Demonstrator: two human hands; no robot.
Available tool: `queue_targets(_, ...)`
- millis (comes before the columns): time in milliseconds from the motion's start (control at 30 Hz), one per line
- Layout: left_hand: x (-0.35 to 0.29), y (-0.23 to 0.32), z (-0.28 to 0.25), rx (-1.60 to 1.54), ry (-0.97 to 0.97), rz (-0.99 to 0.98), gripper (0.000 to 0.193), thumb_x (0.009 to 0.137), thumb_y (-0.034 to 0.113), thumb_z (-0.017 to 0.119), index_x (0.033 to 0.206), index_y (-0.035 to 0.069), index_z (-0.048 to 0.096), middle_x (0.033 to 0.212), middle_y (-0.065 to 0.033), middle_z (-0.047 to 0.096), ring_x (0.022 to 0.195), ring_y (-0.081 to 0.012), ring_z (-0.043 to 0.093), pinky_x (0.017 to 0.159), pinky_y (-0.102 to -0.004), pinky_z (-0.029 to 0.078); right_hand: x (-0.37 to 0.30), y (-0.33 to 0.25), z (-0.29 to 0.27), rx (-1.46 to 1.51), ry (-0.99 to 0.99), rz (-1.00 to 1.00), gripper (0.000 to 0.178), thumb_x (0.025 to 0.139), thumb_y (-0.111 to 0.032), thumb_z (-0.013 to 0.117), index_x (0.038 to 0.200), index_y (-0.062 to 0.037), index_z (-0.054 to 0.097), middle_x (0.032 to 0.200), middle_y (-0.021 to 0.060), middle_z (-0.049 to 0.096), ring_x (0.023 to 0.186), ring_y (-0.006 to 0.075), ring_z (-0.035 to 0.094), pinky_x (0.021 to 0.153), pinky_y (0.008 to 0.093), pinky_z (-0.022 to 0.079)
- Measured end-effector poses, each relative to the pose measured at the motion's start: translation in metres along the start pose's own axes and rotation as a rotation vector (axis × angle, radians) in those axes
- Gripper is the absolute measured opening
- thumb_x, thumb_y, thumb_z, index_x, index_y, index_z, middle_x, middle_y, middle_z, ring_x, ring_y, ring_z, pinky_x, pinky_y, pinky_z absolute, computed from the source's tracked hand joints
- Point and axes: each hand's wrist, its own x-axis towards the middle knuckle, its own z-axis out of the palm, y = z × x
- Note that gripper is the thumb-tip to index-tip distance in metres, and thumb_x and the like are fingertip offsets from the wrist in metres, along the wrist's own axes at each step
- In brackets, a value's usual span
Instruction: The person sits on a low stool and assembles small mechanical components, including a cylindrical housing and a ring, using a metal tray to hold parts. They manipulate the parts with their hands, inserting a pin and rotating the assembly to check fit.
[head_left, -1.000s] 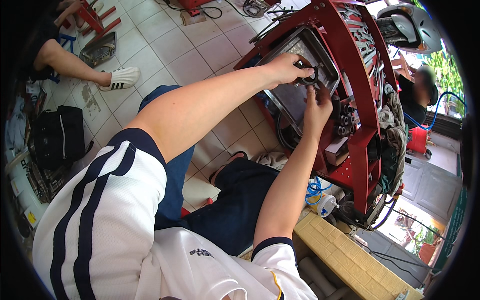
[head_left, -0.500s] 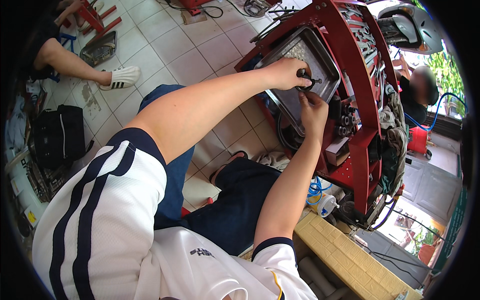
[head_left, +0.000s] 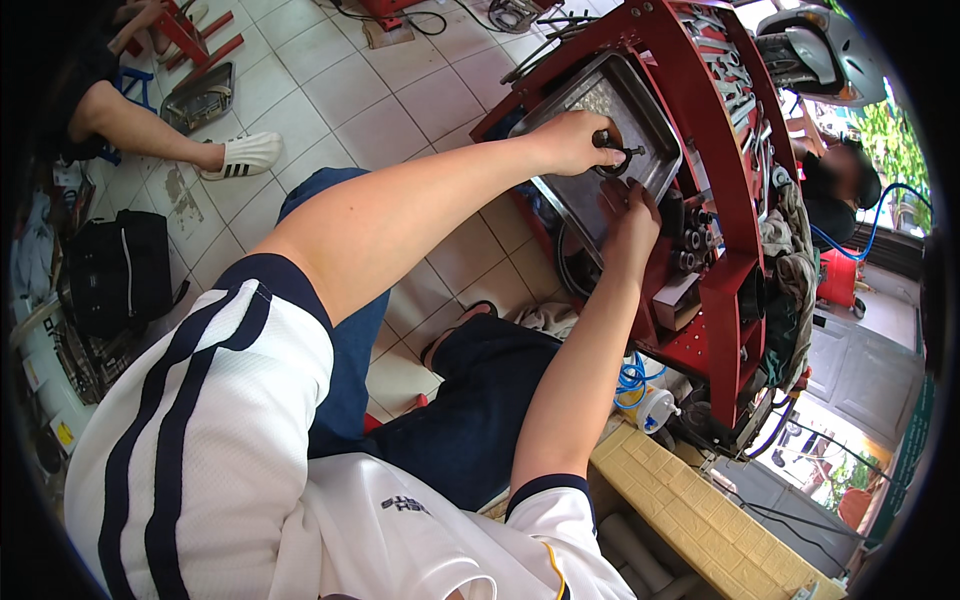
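Holding a small dark part (head_left: pixel 620 165) over a metal tray (head_left: pixel 650 118).
The left hand (head_left: pixel 578 145) pinches the part between thumb and fingers, maybe to keep it steady. The right hand (head_left: pixel 630 215) is near it, over the tray's near side, with fingers loosely bent; I cannot tell if they hold something tiny. The tray may be there to catch bits that drop. It sits in a red cart (head_left: pixel 712 160). Wrenches (head_left: pixel 735 85) lie to the tray's right, and round sockets (head_left: pixel 690 240) are just beside its lower right, maybe for easy reach. Left of the tray is a pale tile floor (head_left: pixel 370 75), with another person's white shoe (head_left: pixel 250 155) and, farther off, a black bag (head_left: pixel 118 275).
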Motion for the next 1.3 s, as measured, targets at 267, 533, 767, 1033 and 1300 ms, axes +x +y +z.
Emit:
queue_targets(267,-0.006,0.005,0.01,0.057,0.06,0.073,0.035,0.088,0.033,0.073,0.112,0.009,0.069,0.091,-0.0156,0.072,0.093,-0.0311,0.069,0.083,-0.0402,0.051,0.023,0.033,0.011,0.744,-0.168,0.28,0.033,0.102,-0.009,0.039,0.129,0.0042,0.052,0.126,0.0194,0.06,0.116,0.0318,0.061,0.102,0.045,0.051)
queue_targets(533,-0.013,0.005,0.018,0.074,0.003,0.128,0.032,0.088,0.031,0.071,0.111,0.008,0.067,0.096,-0.0209,0.071,0.096,-0.0392,0.068,0.084,-0.0434,0.051,0.04,0.053,0.006,1.21,-0.553,0.49,0.034,0.103,-0.012,0.039,0.129,0.0036,0.053,0.128,0.0183,0.061,0.114,0.0279,0.063,0.098,0.0416,0.054)
queue_targets(767,-0.008,0.002,0.038,-0.183,0.192,0.065,0.032,0.087,0.027,0.074,0.111,0.007,0.068,0.103,-0.0151,0.073,0.1,-0.0297,0.069,0.087,-0.0386,0.052,0.05,0.054,0.008,1.185,-0.428,0.441,0.035,0.104,-0.011,0.038,0.132,0.0058,0.05,0.131,0.0211,0.057,0.123,0.0322,0.058,0.106,0.0447,0.049)
queue_targets(1033,0.0,-0.003,0.043,-0.252,0.236,-0.053,0.036,0.09,0.027,0.074,0.115,0.002,0.067,0.109,-0.0128,0.072,0.103,-0.0236,0.068,0.09,-0.0356,0.052,0.046,0.055,0.01,1.162,-0.337,0.375,0.035,0.104,-0.011,0.038,0.13,0.0073,0.051,0.131,0.0219,0.058,0.122,0.0328,0.059,0.106,0.0432,0.05)
queue_targets(1300,0.001,-0.002,0.038,-0.241,0.188,-0.039,0.038,0.09,0.029,0.074,0.117,0.003,0.068,0.107,-0.0128,0.073,0.101,-0.0239,0.069,0.088,-0.0351,0.053,0.049,0.053,0.011,1.192,-0.355,0.428,0.035,0.105,-0.012,0.036,0.133,0.0042,0.051,0.132,0.0196,0.059,0.123,0.0319,0.059,0.107,0.0457,0.047)
